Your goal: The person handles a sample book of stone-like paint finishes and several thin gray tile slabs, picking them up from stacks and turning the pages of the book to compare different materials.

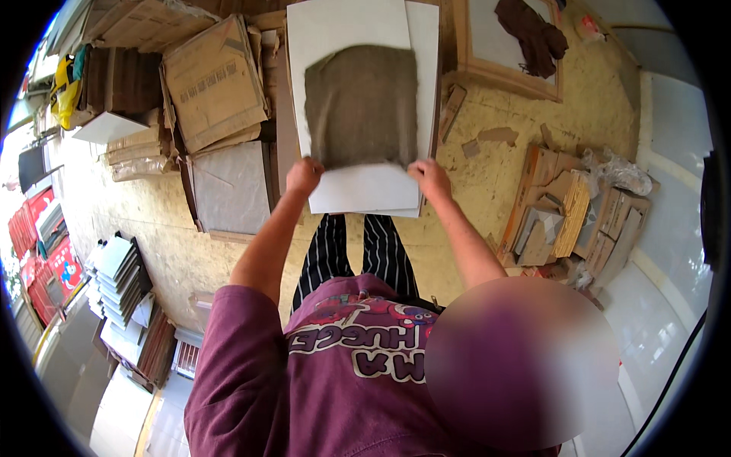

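Observation:
A brownish-grey cloth (364,107) lies spread over white boards (364,189) stacked in front of me. Its far edge bows outward, and its near edge runs between my hands. At the near left corner my left hand (305,175) is closed on the cloth. My right hand (431,180) pinches the near right corner in the same way. Below the cloth a strip of bare white board shows, and more white board shows beyond its far edge.
Cardboard boxes (217,84) stand at the left, with a grey-topped box (228,186) nearer. A wooden frame (506,82) at the far right bears a dark brown cloth (533,34). Cardboard scraps and boxes (579,213) lie at the right. Stacked panels (118,278) stand lower left.

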`<state>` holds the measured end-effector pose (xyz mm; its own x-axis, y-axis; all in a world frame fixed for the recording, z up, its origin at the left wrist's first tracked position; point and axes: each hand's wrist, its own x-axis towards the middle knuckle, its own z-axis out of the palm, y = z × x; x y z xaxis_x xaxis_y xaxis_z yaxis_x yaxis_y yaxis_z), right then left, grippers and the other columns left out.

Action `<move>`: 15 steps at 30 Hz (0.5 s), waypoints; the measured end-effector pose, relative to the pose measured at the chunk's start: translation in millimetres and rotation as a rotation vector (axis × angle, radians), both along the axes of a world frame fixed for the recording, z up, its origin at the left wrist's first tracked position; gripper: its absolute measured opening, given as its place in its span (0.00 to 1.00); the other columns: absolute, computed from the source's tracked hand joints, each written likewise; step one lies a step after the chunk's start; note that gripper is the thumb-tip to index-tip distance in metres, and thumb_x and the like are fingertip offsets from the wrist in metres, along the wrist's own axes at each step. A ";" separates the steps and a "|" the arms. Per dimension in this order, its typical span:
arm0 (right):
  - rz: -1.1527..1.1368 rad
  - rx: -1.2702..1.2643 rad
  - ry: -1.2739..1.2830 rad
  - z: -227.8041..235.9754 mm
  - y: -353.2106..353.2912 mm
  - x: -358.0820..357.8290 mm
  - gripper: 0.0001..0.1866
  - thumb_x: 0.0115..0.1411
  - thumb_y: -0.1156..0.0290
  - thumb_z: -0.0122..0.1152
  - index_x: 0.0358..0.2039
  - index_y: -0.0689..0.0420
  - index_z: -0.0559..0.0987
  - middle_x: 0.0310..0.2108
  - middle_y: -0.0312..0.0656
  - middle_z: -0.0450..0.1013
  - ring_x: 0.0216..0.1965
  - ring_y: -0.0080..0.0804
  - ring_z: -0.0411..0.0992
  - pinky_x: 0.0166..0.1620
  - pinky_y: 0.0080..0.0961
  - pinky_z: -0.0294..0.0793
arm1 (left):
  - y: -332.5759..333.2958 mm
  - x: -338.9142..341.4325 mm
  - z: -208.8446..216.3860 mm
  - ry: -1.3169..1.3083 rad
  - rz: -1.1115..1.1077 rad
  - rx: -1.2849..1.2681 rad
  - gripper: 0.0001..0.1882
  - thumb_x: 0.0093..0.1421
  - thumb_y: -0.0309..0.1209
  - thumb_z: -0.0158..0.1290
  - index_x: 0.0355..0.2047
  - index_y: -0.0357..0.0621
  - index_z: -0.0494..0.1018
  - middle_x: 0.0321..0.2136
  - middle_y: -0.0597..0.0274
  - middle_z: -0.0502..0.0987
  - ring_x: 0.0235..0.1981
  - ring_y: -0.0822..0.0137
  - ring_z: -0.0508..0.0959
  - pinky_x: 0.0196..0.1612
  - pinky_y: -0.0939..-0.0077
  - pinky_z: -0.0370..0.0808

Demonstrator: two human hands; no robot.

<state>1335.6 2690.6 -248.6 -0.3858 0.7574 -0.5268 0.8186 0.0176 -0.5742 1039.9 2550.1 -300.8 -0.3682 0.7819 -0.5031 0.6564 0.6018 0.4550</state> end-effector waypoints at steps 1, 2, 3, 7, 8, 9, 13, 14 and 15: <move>0.011 -0.039 -0.019 -4.0 -20.2 11.1 0.10 0.50 0.60 0.56 0.29 0.50 0.79 0.31 0.43 0.71 0.35 0.42 0.71 0.37 0.34 0.70 | -18.7 10.7 5.7 -0.039 -0.016 -0.006 0.08 0.51 0.36 0.50 0.25 0.47 0.75 0.28 0.51 0.76 0.32 0.50 0.76 0.34 0.58 0.73; 0.023 -0.078 -0.039 -6.3 -39.5 22.2 0.10 0.50 0.60 0.57 0.29 0.51 0.79 0.29 0.43 0.71 0.35 0.41 0.71 0.37 0.34 0.69 | -36.9 20.9 13.1 -0.079 -0.032 -0.012 0.09 0.51 0.36 0.50 0.25 0.46 0.74 0.28 0.50 0.76 0.32 0.49 0.76 0.34 0.57 0.73; 0.077 -0.122 -0.063 -4.1 -55.7 32.2 0.10 0.49 0.60 0.57 0.28 0.51 0.80 0.29 0.43 0.72 0.34 0.41 0.71 0.37 0.33 0.70 | -59.4 27.6 14.0 -0.111 -0.060 -0.093 0.10 0.51 0.37 0.50 0.25 0.46 0.74 0.28 0.50 0.76 0.33 0.49 0.76 0.35 0.57 0.73; 0.272 -0.414 -0.103 -4.1 -105.7 72.9 0.10 0.47 0.61 0.60 0.28 0.51 0.81 0.26 0.42 0.75 0.31 0.36 0.74 0.35 0.29 0.71 | -142.2 46.2 10.3 -0.225 -0.165 -0.363 0.13 0.50 0.42 0.49 0.28 0.48 0.75 0.32 0.51 0.77 0.36 0.49 0.76 0.37 0.57 0.73; 0.331 -0.461 -0.095 -3.2 -113.8 80.1 0.11 0.46 0.61 0.60 0.28 0.51 0.81 0.25 0.42 0.76 0.29 0.34 0.74 0.35 0.28 0.72 | -158.5 47.0 10.7 -0.277 -0.225 -0.404 0.14 0.50 0.44 0.49 0.29 0.49 0.76 0.33 0.52 0.77 0.37 0.50 0.76 0.38 0.58 0.73; 0.391 -0.510 -0.087 -3.3 -121.1 86.1 0.11 0.46 0.61 0.61 0.29 0.51 0.81 0.24 0.41 0.76 0.28 0.33 0.75 0.34 0.27 0.72 | -174.4 48.3 11.0 -0.283 -0.340 -0.403 0.14 0.51 0.44 0.48 0.29 0.50 0.76 0.33 0.53 0.77 0.36 0.50 0.76 0.38 0.59 0.73; 0.446 -0.808 -0.181 12.0 -127.3 91.0 0.14 0.43 0.60 0.63 0.31 0.52 0.81 0.25 0.39 0.77 0.28 0.29 0.74 0.35 0.26 0.72 | -198.2 48.0 23.0 -0.405 -0.526 -0.325 0.08 0.49 0.36 0.52 0.27 0.49 0.77 0.28 0.56 0.77 0.31 0.56 0.76 0.35 0.66 0.72; 0.458 -0.815 -0.161 14.9 -128.0 91.2 0.14 0.43 0.60 0.63 0.31 0.52 0.81 0.25 0.38 0.77 0.28 0.28 0.74 0.35 0.26 0.72 | -186.7 45.0 48.0 -0.464 -0.506 -0.291 0.05 0.48 0.31 0.54 0.25 0.48 0.77 0.25 0.57 0.77 0.29 0.59 0.77 0.34 0.68 0.72; 0.474 -0.822 -0.141 22.8 -126.8 90.7 0.14 0.43 0.60 0.63 0.31 0.52 0.81 0.25 0.38 0.77 0.28 0.27 0.74 0.35 0.25 0.72 | -172.8 41.8 73.5 -0.458 -0.586 -0.253 0.06 0.48 0.33 0.56 0.26 0.46 0.77 0.24 0.59 0.77 0.27 0.63 0.77 0.33 0.70 0.73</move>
